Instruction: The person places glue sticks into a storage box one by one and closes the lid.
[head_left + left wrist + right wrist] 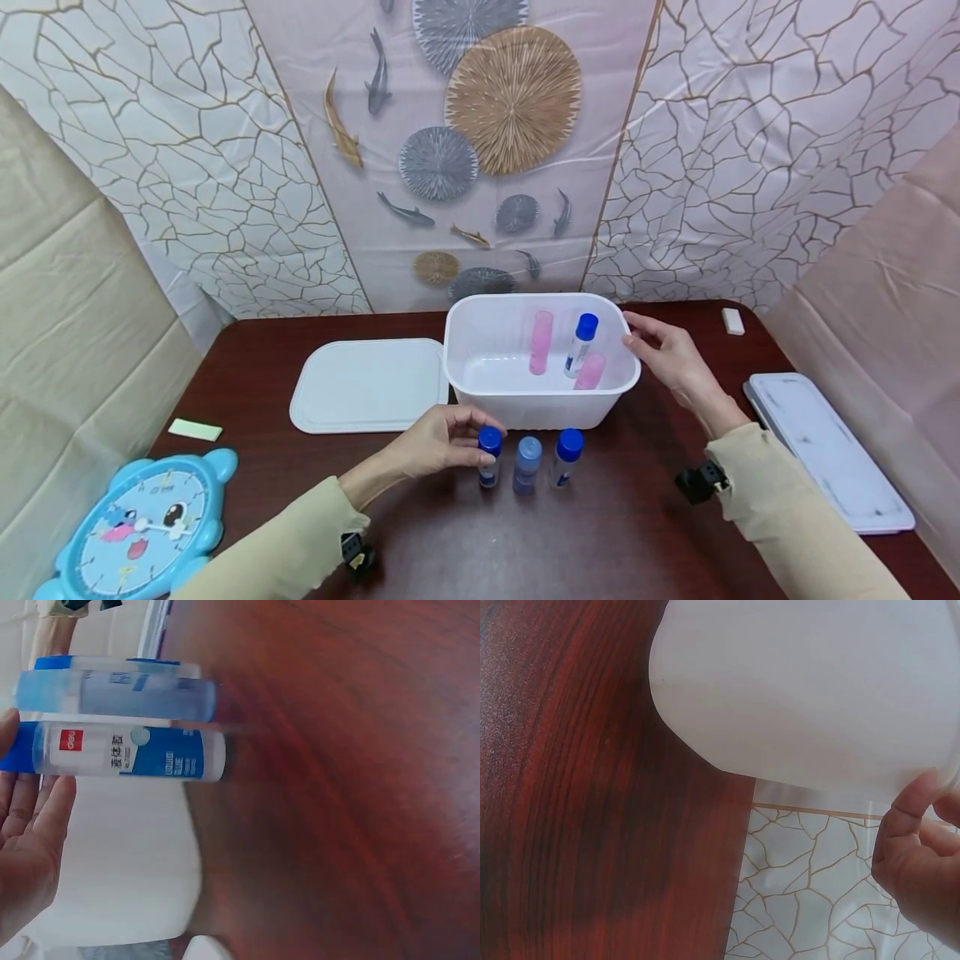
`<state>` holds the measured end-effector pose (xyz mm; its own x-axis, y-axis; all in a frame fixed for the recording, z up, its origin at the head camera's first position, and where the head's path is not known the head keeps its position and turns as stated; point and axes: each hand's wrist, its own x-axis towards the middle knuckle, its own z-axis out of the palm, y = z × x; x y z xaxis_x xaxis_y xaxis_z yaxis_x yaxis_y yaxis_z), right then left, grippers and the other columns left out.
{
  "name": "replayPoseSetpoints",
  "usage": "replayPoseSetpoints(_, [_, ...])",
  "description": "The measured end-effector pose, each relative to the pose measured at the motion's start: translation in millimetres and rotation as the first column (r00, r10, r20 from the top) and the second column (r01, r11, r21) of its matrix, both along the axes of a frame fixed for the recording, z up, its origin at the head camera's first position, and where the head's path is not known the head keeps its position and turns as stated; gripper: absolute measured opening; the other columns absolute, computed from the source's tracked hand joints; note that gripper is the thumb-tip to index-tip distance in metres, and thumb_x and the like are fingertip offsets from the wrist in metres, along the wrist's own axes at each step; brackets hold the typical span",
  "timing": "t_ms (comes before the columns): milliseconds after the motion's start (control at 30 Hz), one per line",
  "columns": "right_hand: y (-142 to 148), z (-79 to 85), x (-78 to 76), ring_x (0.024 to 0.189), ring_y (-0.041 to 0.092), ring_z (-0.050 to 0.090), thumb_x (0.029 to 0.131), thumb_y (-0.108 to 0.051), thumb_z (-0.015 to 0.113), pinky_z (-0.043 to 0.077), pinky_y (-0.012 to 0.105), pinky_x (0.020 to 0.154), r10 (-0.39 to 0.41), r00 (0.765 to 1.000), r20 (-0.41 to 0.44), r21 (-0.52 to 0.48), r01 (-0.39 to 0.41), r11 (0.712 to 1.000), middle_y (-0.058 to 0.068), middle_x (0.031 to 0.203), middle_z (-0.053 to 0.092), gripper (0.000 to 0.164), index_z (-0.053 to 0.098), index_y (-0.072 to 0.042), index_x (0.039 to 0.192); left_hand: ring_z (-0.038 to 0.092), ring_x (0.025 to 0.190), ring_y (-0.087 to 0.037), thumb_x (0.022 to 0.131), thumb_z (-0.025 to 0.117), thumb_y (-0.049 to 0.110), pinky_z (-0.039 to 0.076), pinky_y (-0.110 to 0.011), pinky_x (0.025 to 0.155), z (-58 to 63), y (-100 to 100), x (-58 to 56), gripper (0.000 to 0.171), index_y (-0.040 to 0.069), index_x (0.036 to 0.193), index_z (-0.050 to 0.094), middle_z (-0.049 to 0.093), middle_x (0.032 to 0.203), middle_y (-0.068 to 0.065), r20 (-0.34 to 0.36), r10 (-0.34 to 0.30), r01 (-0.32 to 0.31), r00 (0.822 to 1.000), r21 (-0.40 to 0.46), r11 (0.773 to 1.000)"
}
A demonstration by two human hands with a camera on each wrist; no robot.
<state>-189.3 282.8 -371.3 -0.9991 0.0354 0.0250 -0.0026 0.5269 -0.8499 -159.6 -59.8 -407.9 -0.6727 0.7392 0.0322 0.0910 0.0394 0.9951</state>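
My left hand (437, 439) pinches the blue cap of a clear liquid glue bottle (127, 752), which stands upright on the table in front of the white bin. To its right stand a bluish translucent bottle (527, 467) and another blue-capped glue bottle (567, 458). At the bin's right end, my right hand (667, 354) holds the rim of the white bin (517, 408) between thumb and fingers. Inside the bin are a blue-capped glue bottle (581, 346) and two pink tubes, one upright (541, 343) and one nearer the front wall (590, 372).
A white lid (367, 385) lies left of the bin. At far left are a blue cartoon clock (142, 525) and a pale green strip (195, 429). On the right lie a white flat case (828, 450) and a small white block (732, 322). Patterned cloth hangs behind the table.
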Motion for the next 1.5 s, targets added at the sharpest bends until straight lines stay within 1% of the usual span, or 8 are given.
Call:
replayPoseSetpoints(100, [-0.3, 0.8, 0.3, 0.092, 0.016, 0.047, 0.098, -0.018, 0.05, 0.047, 0.01, 0.067, 0.0, 1.0, 0.003, 0.0, 0.0, 1.0, 0.018, 0.111, 0.05, 0.049, 0.038, 0.0, 0.141, 0.063, 0.087, -0.008, 0.08, 0.071, -0.001, 0.055, -0.025, 0.079, 14.6, -2.1, -3.0, 0.038, -0.012, 0.114, 0.057, 0.065, 0.102, -0.019, -0.03, 0.004, -0.004, 1.0, 0.01, 1.0])
replayPoseSetpoints(233, [-0.2, 1.9, 0.3, 0.091, 0.015, 0.047, 0.098, -0.019, 0.05, 0.047, 0.01, 0.067, 0.0, 1.0, -0.001, 0.004, 0.0, 1.0, 0.017, 0.11, 0.05, 0.049, 0.038, 0.0, 0.141, 0.065, 0.077, -0.013, 0.082, 0.07, 0.002, 0.056, -0.03, 0.071, 52.1, -3.8, -11.8, 0.037, -0.009, 0.116, 0.058, 0.067, 0.093, -0.009, -0.038, 0.044, -0.042, 0.998, 0.034, 0.999])
replayPoseSetpoints(400, [-0.3, 2.3, 0.5, 0.09, 0.014, 0.047, 0.098, -0.019, 0.051, 0.047, 0.011, 0.066, -0.002, 1.0, -0.008, 0.012, 0.002, 1.0, 0.017, 0.109, 0.05, 0.049, 0.039, 0.001, 0.141, 0.066, 0.09, -0.015, 0.084, 0.067, -0.001, 0.054, -0.031, 0.082, 99.9, 4.7, -30.6, 0.034, -0.007, 0.117, 0.059, 0.068, 0.106, -0.011, -0.034, 0.186, -0.18, 0.982, 0.126, 0.975])
replayPoseSetpoints(500, [-0.9, 1.2, 0.7, 0.09, 0.013, 0.047, 0.098, -0.019, 0.051, 0.047, 0.01, 0.067, -0.005, 1.0, -0.007, 0.014, 0.005, 1.0, 0.017, 0.109, 0.05, 0.049, 0.039, 0.001, 0.141, 0.065, 0.094, -0.013, 0.085, 0.065, -0.002, 0.053, -0.029, 0.086, 109.9, 18.0, -42.5, 0.034, -0.005, 0.118, 0.059, 0.066, 0.112, -0.014, -0.052, 0.275, -0.265, 0.96, 0.149, 0.953])
replayPoseSetpoints(633, [-0.2, 0.7, 1.5, 0.089, 0.012, 0.047, 0.098, -0.019, 0.051, 0.047, 0.01, 0.067, -0.007, 1.0, -0.015, 0.014, 0.008, 1.0, 0.018, 0.109, 0.051, 0.048, 0.04, 0.001, 0.14, 0.064, 0.088, -0.01, 0.084, 0.066, -0.002, 0.053, -0.029, 0.085, 93.8, 45.3, -57.9, 0.034, -0.004, 0.117, 0.059, 0.065, 0.111, -0.017, -0.041, 0.315, -0.308, 0.948, 0.117, 0.944])
replayPoseSetpoints(800, [-0.2, 0.1, 2.1, 0.087, 0.009, 0.047, 0.097, -0.017, 0.052, 0.048, 0.012, 0.067, 0.0, 0.999, -0.035, 0.007, 0.001, 1.0, 0.02, 0.108, 0.052, 0.047, 0.041, 0.002, 0.139, 0.064, 0.087, -0.011, 0.084, 0.067, -0.002, 0.054, -0.028, 0.083, 56.8, 74.5, -71.7, 0.032, -0.006, 0.114, 0.059, 0.066, 0.106, -0.019, 0.008, 0.274, -0.274, 0.962, 0.0, 0.962])
replayPoseSetpoints(933, [-0.5, 0.7, 2.1, 0.086, 0.007, 0.048, 0.097, -0.016, 0.052, 0.047, 0.011, 0.068, 0.004, 0.999, -0.037, 0.004, -0.004, 1.0, 0.02, 0.108, 0.052, 0.047, 0.041, 0.003, 0.139, 0.063, 0.091, -0.014, 0.083, 0.069, 0.001, 0.054, -0.027, 0.082, 39.2, 87.7, -78.1, 0.033, -0.004, 0.115, 0.06, 0.066, 0.105, -0.017, -0.009, 0.244, -0.244, 0.97, -0.115, 0.963])
replayPoseSetpoints(1500, [-1.8, 0.3, 1.6, 0.088, 0.01, 0.047, 0.097, -0.017, 0.052, 0.047, 0.012, 0.067, 0.005, 0.999, -0.039, 0.014, -0.005, 1.0, 0.019, 0.107, 0.052, 0.048, 0.041, 0.002, 0.139, 0.062, 0.085, -0.013, 0.078, 0.073, -0.003, 0.054, -0.023, 0.076, 30.3, 102.5, -81.2, 0.028, -0.004, 0.103, 0.061, 0.068, 0.098, -0.018, -0.042, 0.155, -0.161, 0.987, -0.271, 0.949])
